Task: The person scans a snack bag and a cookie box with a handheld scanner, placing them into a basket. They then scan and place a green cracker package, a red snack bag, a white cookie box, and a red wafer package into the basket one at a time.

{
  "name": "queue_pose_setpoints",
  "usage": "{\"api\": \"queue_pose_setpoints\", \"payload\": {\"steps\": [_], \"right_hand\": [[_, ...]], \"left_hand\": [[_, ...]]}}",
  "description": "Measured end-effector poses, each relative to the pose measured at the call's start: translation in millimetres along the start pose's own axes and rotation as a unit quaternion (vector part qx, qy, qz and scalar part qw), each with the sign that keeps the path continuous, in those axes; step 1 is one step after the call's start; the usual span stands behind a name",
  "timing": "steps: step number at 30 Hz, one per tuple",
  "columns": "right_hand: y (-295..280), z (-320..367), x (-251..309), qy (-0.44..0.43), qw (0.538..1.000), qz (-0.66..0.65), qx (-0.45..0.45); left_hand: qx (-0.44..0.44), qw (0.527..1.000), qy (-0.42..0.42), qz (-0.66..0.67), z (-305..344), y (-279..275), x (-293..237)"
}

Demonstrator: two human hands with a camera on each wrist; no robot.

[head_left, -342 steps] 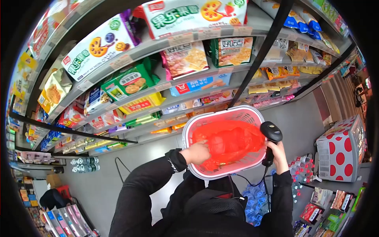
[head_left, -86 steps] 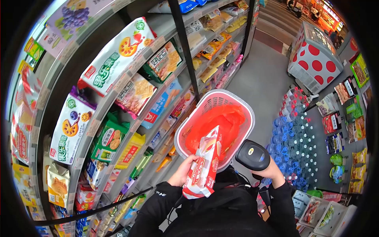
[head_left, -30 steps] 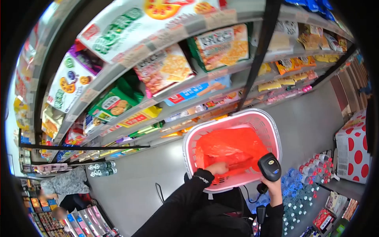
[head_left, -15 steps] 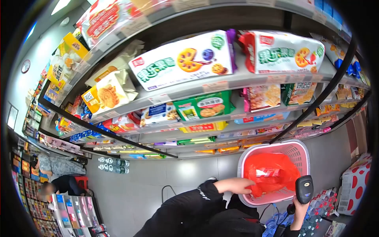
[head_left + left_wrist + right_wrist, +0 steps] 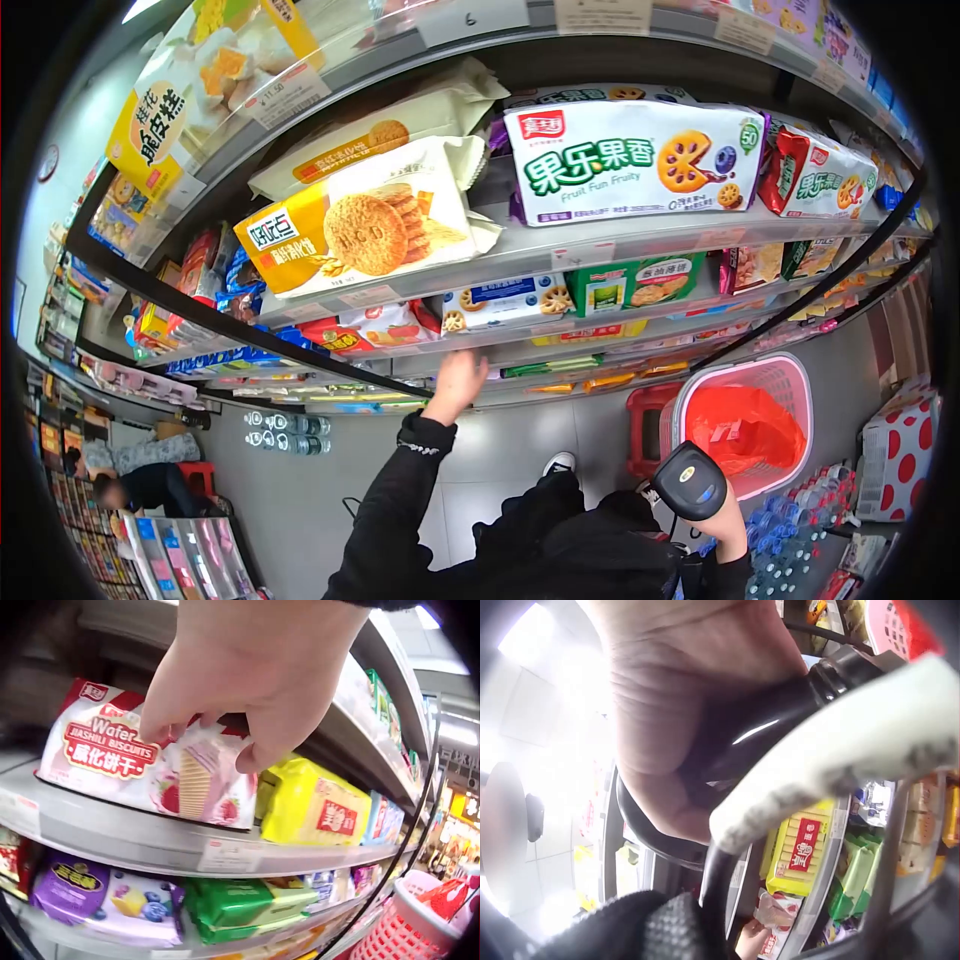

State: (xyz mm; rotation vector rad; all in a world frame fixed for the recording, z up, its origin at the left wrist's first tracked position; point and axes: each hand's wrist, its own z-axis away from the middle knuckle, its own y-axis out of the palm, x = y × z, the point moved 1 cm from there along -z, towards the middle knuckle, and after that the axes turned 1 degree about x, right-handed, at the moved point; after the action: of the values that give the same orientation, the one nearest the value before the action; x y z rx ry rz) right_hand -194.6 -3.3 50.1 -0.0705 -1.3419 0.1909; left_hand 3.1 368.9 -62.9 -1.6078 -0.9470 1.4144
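Note:
My left hand (image 5: 460, 385) reaches to a lower shelf. In the left wrist view its fingers and thumb are spread and bent over the top edge of a red-and-white pack of wafer biscuits (image 5: 112, 754), which sits flat on the shelf. The fingertips overlap the pack there. My right hand (image 5: 715, 510) grips a black barcode scanner (image 5: 690, 478) by its handle. Close up, the right wrist view shows the shiny dark handle (image 5: 757, 739). A pink basket (image 5: 800, 420) stands at my right, lined with a red plastic bag (image 5: 770, 410); a small red-and-white pack shows inside.
Biscuit packs fill the curved shelves ahead, including a yellow pack (image 5: 322, 806) beside the wafers. A red stool (image 5: 642, 430) stands by the basket. Water bottles (image 5: 790, 530) stand at the right, wrapped bottles (image 5: 287, 433) on the left floor. A person (image 5: 155, 490) sits far left.
The view has swung left. My left hand, earlier holding a wafer pack and then over the basket, has moved to the shelf. The scanner stays in my right hand.

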Motion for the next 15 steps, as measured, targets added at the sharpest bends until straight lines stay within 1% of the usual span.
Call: {"api": "queue_pose_setpoints", "payload": {"steps": [2, 3, 4, 5, 6, 7, 9, 12, 15], "right_hand": [[9.9, -3.5, 8.5, 0.018, 1.000, 0.016, 0.006], [14.0, -4.5, 11.5, 0.034, 0.999, 0.030, 0.016], [15.7, -4.0, 11.7, 0.038, 0.999, 0.031, 0.013], [15.4, -3.6, 11.0, 0.042, 0.998, 0.040, 0.020], [16.2, -2.3, 10.6, 0.046, 0.997, 0.049, 0.027], [18.0, -0.1, 11.5, 0.052, 0.997, 0.049, 0.023], [19.8, 4.5, 13.9, 0.074, 0.997, 0.025, -0.021], [20.1, 10.6, 16.7, 0.074, 0.995, 0.024, -0.056], [18.3, 14.4, 22.0, 0.074, 0.994, 0.025, -0.073]], "left_hand": [[0.044, 0.997, -0.014, -0.062, -12.5, -7.8, 17.7], [0.008, 0.997, 0.031, -0.070, -18.4, -9.5, 26.8], [0.012, 0.997, 0.033, -0.067, -23.3, -8.6, 34.6], [0.024, 0.994, 0.040, -0.095, -28.6, -5.7, 41.8], [0.037, 0.991, 0.048, -0.122, -32.4, -0.5, 52.4], [0.067, 0.987, 0.062, -0.136, -41.8, 29.0, 89.6], [0.073, 0.986, 0.073, -0.134, -42.3, 30.5, 100.1], [0.074, 0.983, 0.100, -0.137, -43.2, 31.2, 111.2], [0.074, 0.979, 0.129, -0.138, -44.3, 31.9, 119.0]]}}
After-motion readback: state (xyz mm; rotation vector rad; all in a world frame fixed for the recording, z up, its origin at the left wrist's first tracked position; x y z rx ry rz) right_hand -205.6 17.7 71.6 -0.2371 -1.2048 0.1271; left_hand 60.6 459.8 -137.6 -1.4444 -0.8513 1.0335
